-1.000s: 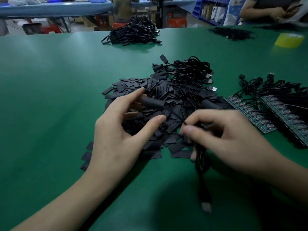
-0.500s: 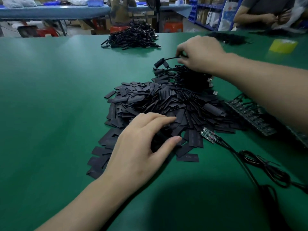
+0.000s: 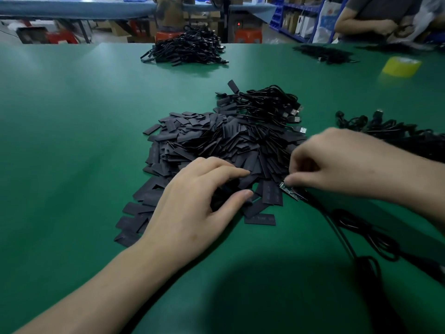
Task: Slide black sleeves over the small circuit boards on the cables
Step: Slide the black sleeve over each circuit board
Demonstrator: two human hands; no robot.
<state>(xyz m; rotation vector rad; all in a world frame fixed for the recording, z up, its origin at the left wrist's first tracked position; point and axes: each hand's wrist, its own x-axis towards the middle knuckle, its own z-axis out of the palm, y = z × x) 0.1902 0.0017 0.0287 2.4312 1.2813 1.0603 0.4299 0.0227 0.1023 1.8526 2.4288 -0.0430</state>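
A big heap of flat black sleeves (image 3: 216,143) lies mid-table. My left hand (image 3: 195,201) rests on the heap's near edge, with thumb and fingers closing on a sleeve beneath them. My right hand (image 3: 337,162) has its fingers curled and pinches the small green circuit board (image 3: 290,190) at the end of a black cable (image 3: 346,227), which trails toward the near right. Behind the heap sits a bundle of cables (image 3: 267,104) with sleeves on them and USB plugs.
The green table (image 3: 72,141) carries another cable pile (image 3: 185,50) at the far middle, a further one (image 3: 325,54) at the far right, a yellow tape roll (image 3: 401,66), and more cables (image 3: 390,131) at the right. A person's arms (image 3: 366,22) work at the far right.
My right hand came back from the cable bundle behind the heap and now pinches the circuit board near the heap's right edge. My left hand stays on the sleeves.
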